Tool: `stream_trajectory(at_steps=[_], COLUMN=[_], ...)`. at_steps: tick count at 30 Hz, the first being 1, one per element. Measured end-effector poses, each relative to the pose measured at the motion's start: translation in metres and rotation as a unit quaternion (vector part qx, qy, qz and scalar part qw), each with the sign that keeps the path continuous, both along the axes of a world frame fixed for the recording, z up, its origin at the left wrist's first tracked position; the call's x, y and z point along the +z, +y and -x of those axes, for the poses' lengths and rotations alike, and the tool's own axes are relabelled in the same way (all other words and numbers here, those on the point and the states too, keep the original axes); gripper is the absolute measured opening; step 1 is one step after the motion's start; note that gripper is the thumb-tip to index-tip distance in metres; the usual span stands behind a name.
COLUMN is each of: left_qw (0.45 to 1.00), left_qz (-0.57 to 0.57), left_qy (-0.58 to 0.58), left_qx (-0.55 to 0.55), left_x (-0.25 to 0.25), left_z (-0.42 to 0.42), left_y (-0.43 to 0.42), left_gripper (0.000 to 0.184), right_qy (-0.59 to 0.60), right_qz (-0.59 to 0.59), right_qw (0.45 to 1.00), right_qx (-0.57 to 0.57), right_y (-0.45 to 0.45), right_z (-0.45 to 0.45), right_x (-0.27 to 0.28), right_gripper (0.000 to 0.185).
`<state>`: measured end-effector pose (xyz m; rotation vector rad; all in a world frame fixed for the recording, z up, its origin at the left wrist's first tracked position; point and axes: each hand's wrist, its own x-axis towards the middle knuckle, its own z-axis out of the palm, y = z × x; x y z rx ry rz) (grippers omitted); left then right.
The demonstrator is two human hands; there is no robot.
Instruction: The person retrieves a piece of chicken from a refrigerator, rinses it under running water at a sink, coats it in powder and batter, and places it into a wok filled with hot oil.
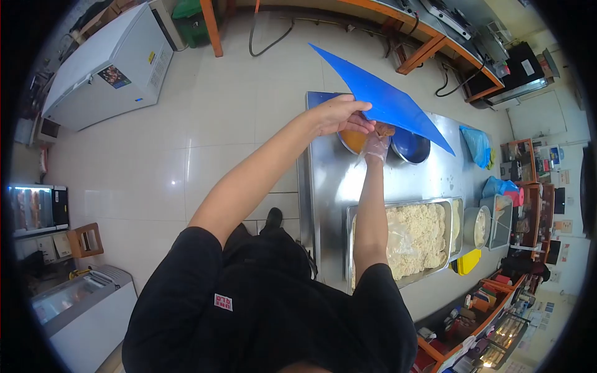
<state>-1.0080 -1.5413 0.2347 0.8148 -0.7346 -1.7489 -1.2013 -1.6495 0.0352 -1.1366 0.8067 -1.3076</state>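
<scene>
Steel tabletop (326, 177) lay under it all; tray (350, 230) w/ pale crumbly mix (429, 239) & clear plastic (401, 244) on top sat at its near end, prob. for easy reach; blue sheet (376, 90) slanted over the far end, lifted by 1 edge in the L hand (341, 115), prob. so the R hand (377, 147) could get underneath; blue bowl (411, 147) & 2nd bowl (343, 144) w/ orange contents (354, 141) stood there side by side, partly covered, prob. grouped to keep reaches short; L hand, bare, pinched narrow on the sheet, thumb above, fingers below; R hand wore a thin clear glove (374, 153), prob. vs. mess, & seemed closed on a brown lump (385, 129) just below the sheet's edge; fingertips hidden, so exact grip couldn't be told.
</scene>
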Motion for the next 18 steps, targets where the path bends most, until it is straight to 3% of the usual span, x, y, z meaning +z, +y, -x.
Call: stream_trajectory(at_steps=[2,5,11,14,16,17,18], left_qw=[1.0,1.0,0.998,0.996,0.993,0.993,0.992], left_qz=[-0.004,0.001,0.015,0.012,0.001,-0.014,-0.03], left_qy=[0.0,-0.003,-0.06,-0.088,-0.108,-0.111,-0.114], left_qx=[0.001,-0.009,-0.024,-0.029,-0.038,-0.038,-0.04], left_x=[-0.003,-0.006,-0.011,-0.039,-0.07,-0.083,-0.095], left_z=[0.001,-0.001,-0.005,-0.016,-0.022,-0.023,-0.023], left_y=[0.0,-0.002,0.003,0.002,0.001,0.003,0.006], left_gripper=[0.024,0.024,0.025,0.027,0.028,0.029,0.03], right_qy=[-0.003,0.073,0.082,0.311,-0.02,-0.187,-0.031], right_qz=[0.035,0.031,0.032,-0.055,-0.037,-0.024,0.002], right_qw=[0.999,0.996,0.995,0.946,0.999,0.979,0.999], right_qx=[0.03,-0.031,-0.039,-0.077,0.028,0.077,0.033], right_y=[0.002,-0.01,0.013,0.073,0.07,0.072,0.091], right_z=[0.007,0.005,0.01,0.008,0.028,0.039,0.043], right_x=[-0.003,-0.008,0.005,0.064,-0.006,-0.031,-0.006], right_gripper=[0.056,0.054,0.045,0.041,0.039,0.038,0.037])
